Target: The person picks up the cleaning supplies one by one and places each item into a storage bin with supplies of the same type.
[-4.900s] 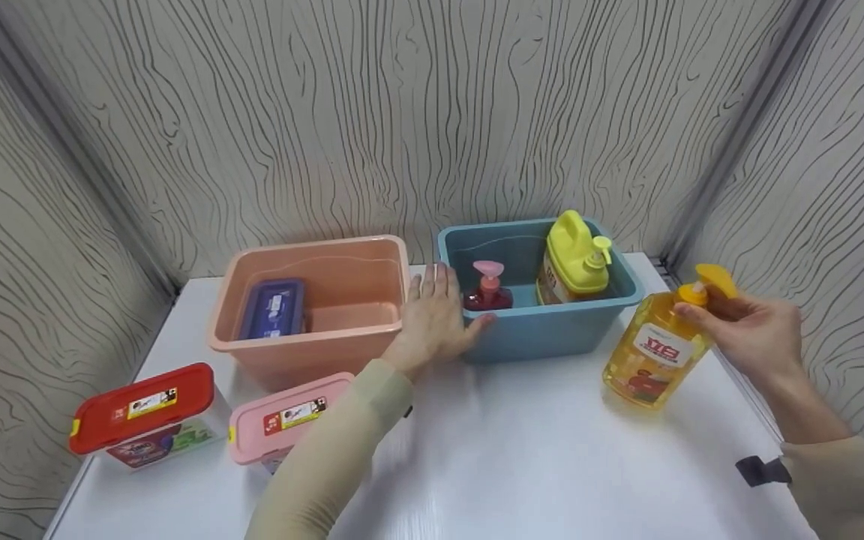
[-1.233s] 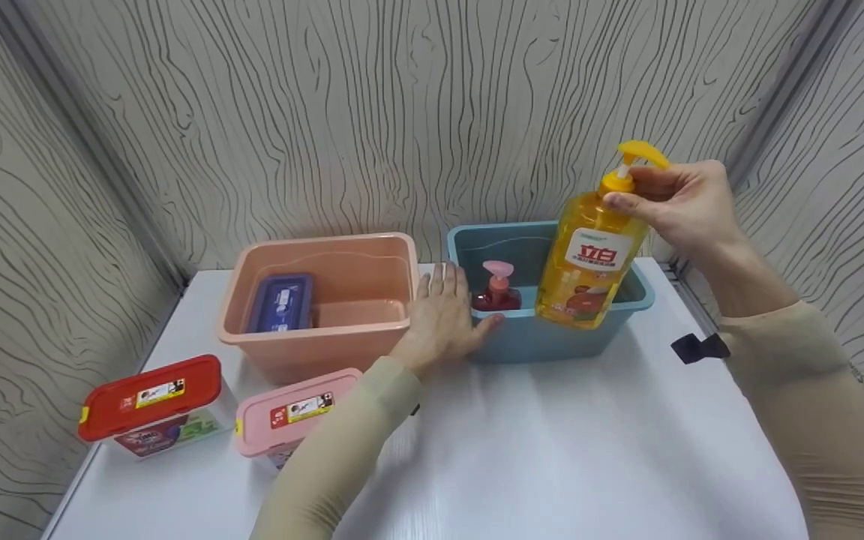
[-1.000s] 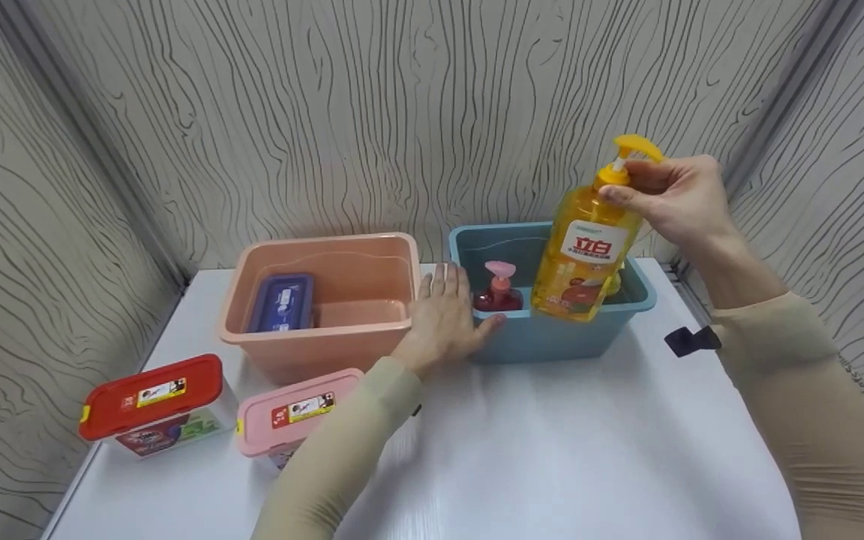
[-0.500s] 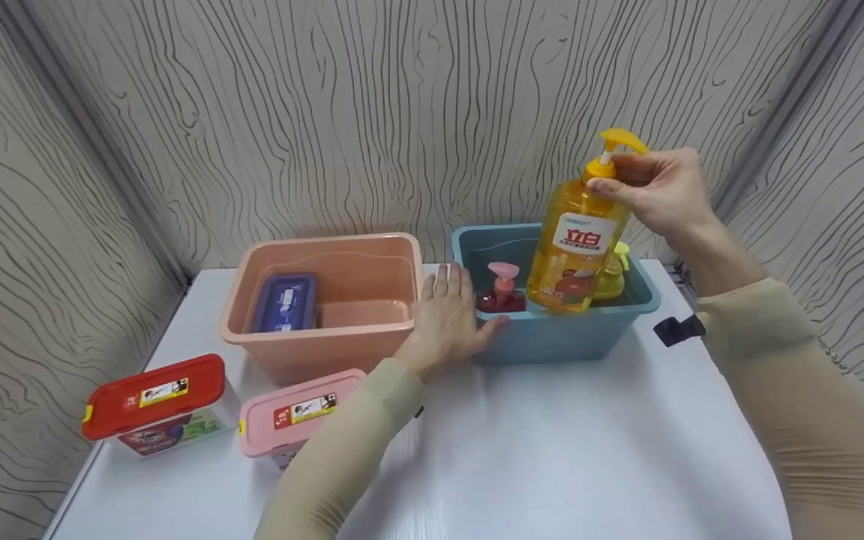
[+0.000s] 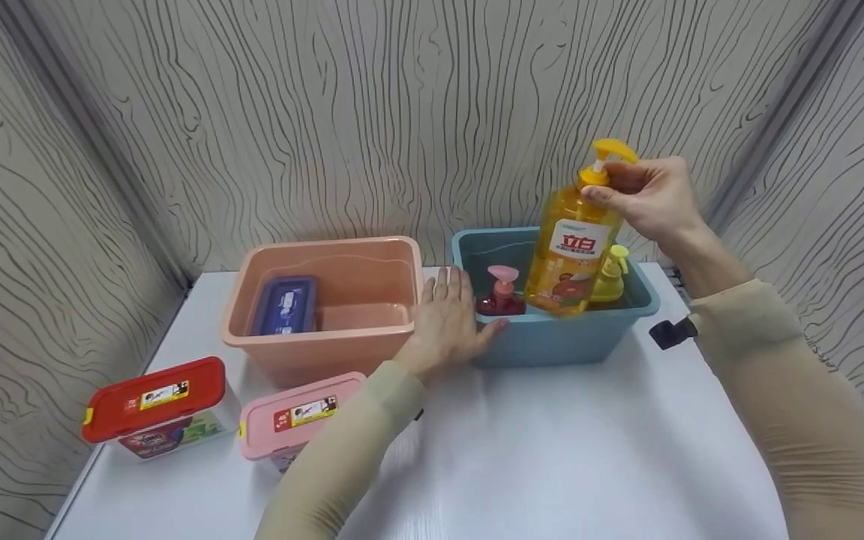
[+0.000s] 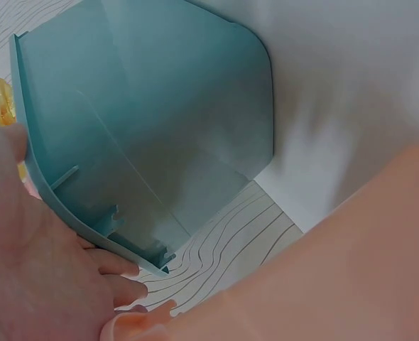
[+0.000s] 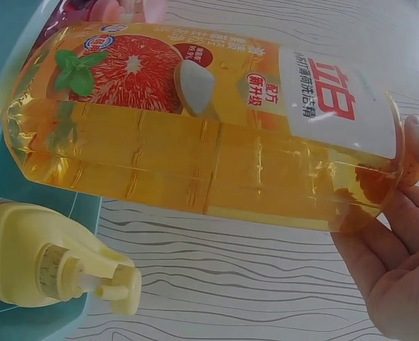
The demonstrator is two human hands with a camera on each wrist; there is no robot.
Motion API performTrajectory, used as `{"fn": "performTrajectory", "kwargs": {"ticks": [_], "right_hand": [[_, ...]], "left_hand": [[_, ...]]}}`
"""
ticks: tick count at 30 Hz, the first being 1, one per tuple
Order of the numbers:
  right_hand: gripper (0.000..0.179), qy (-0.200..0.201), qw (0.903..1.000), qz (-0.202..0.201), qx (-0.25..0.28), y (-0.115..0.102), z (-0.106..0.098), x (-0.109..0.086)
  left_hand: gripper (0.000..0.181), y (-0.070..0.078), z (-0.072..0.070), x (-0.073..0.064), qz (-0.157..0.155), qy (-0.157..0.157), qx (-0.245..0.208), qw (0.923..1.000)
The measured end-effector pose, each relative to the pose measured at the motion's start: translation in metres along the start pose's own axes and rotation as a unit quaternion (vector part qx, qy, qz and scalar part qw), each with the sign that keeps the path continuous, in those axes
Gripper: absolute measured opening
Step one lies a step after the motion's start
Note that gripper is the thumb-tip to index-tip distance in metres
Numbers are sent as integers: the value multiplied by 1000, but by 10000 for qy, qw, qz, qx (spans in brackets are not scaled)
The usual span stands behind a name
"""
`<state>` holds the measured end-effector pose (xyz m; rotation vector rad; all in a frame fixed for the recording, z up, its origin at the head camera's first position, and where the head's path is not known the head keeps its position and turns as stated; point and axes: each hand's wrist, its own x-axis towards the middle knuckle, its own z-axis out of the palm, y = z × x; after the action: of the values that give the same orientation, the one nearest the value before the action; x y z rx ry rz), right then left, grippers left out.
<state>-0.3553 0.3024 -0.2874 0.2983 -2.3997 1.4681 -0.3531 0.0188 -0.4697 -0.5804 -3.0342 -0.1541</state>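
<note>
Thumb and fingers of the right hand (image 5: 653, 196) are clamped round the neck of a clear plastic bottle of amber-yellow liquid with a yellow pump head (image 5: 565, 259), gripping it just under the pump. The bottle is at 2 o'clock from the left hand (image 5: 438, 328), over the rectangular blue plastic bin (image 5: 552, 343), tilted with its pump toward 1 o'clock and its base toward 7 o'clock; whether that base touches the bin cannot be told. The 2 hands are well apart. The left hand lies palm down, fingers stretched toward 12 o'clock between the 2 bins, thumb on the blue bin's near rim. Inside the blue bin, a small bottle of dark red liquid with a pink pump (image 5: 505, 303) sits at 8 o'clock from the amber bottle, and a lemon-yellow plastic jug with a pump (image 5: 609, 289) at 4 o'clock, partly hidden. At 9 o'clock from the left hand stands the rectangular peach plastic bin (image 5: 312, 356), holding a navy-blue lidded box (image 5: 286, 306). A red-lidded box (image 5: 162, 411) lies at 8 o'clock from the peach bin, and a pink-lidded box (image 5: 289, 424), partly covered by the left sleeve (image 5: 349, 457), at 6 o'clock, both on the white table (image 5: 552, 465).
</note>
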Motion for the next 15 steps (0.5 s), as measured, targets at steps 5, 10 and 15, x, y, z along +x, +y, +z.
{"fn": "performTrajectory", "kwargs": {"ticks": [5,10,15], "right_hand": [[45,-62,9999,-5,124,8,-1,2],[47,-87,9996,1,254,14,-3,2],[46,-34,9997,-54,216,17,-4,3]], "left_hand": [[112,0,0,0,-6,57,-77,10000],[112,-1,0,-1,15,1,-137,9999],[111,-1,-1,-1,-3,-50,-88,9999]]}}
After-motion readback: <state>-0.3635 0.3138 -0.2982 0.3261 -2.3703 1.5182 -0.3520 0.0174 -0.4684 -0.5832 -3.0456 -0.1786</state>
